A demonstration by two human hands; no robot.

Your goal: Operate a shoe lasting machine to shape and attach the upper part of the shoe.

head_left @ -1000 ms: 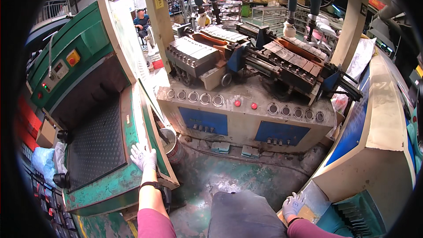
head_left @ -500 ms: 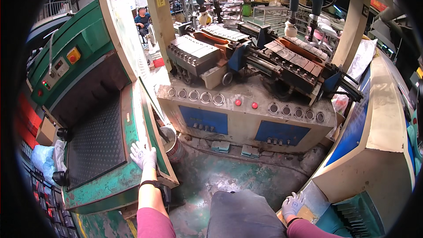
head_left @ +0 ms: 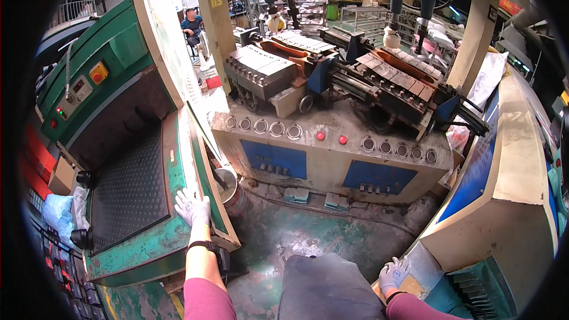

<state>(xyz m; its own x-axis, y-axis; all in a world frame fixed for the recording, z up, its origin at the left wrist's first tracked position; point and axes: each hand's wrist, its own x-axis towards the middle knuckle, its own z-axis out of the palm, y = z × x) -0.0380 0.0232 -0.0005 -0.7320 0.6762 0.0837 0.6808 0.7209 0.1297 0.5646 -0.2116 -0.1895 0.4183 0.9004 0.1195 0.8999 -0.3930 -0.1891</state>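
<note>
Middle machine: a broad cream machine (head_left: 329, 172) stands straight ahead, with two blue panels (head_left: 272, 159) low on its front and two slatted metal blocks (head_left: 264, 66) on top.
Green machine: the green machine (head_left: 145, 248) is on the person's left, under the left hand (head_left: 192, 208); a black studded mat (head_left: 130, 186) lies in its wide opening.
Right machine: the cream-and-blue machine (head_left: 504, 231) is on the person's right, just beside the right hand (head_left: 394, 275).
Lap: dark cloth (head_left: 329, 290) covers it, between the two forearms.
Tray: a teal ridged tray (head_left: 483, 287) sits low at the right machine, beyond the right hand.
Bucket: it stands (head_left: 236, 198) on the floor between the green machine and the middle machine.
Left hand: gloved, open, fingers spread, palm down on the green machine's front corner.
Right hand: gloved, fingers apart and a little bent, next to a flat tan piece (head_left: 414, 287); I cannot tell whether it grips anything.
Pedals: two pale blue ones (head_left: 296, 195) lie on the floor before the middle machine.
Buttons: two red ones (head_left: 320, 136), side by side above the blue panels.
</note>
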